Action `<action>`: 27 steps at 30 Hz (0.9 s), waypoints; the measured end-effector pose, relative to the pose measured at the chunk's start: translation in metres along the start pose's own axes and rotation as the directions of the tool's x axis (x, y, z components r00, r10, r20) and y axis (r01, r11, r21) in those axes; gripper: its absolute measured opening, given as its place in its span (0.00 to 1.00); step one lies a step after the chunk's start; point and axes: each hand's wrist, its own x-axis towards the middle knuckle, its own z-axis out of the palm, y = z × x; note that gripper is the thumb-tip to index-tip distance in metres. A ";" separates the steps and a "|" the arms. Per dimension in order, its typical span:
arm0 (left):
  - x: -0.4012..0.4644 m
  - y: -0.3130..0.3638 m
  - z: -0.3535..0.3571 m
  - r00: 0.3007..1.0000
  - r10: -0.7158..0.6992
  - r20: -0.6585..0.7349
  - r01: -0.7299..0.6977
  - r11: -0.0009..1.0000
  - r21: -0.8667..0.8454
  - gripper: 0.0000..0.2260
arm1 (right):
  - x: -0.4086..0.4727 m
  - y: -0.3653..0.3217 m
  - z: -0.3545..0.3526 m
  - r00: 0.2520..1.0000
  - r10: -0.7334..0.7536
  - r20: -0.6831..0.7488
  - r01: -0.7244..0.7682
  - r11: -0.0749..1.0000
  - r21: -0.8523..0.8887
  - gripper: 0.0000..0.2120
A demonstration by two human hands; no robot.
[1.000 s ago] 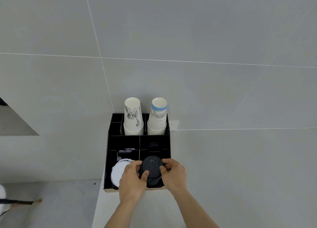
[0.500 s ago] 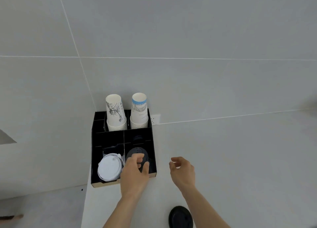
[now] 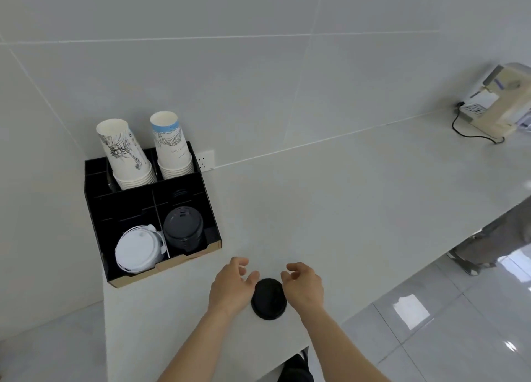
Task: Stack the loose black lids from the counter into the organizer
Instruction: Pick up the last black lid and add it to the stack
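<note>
A loose black lid [image 3: 268, 299] lies on the white counter near its front edge. My left hand [image 3: 231, 287] hovers just left of it and my right hand [image 3: 303, 285] just right of it, both with fingers apart and holding nothing. The black organizer [image 3: 94, 209] stands at the counter's left end. Its front right compartment holds a stack of black lids [image 3: 183, 231]. The front left compartment holds white lids [image 3: 138, 251].
Two stacks of paper cups [image 3: 126, 154] stand in the organizer's back compartments. A wall socket [image 3: 206, 159] is behind it. A cream machine [image 3: 500, 106] with a black cable sits far right on the counter [image 3: 359, 198]. A person's legs [image 3: 494, 243] are beyond the counter edge.
Both hands left the black lid stack in the organizer and drew back to either side of the loose lid on the counter. The view swung right.
</note>
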 end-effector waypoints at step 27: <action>0.005 0.032 -0.070 0.981 0.007 -0.195 -0.055 0.969 -0.241 0.17 | 0.004 -0.103 0.011 0.970 -0.242 0.008 0.240 0.966 0.102 0.09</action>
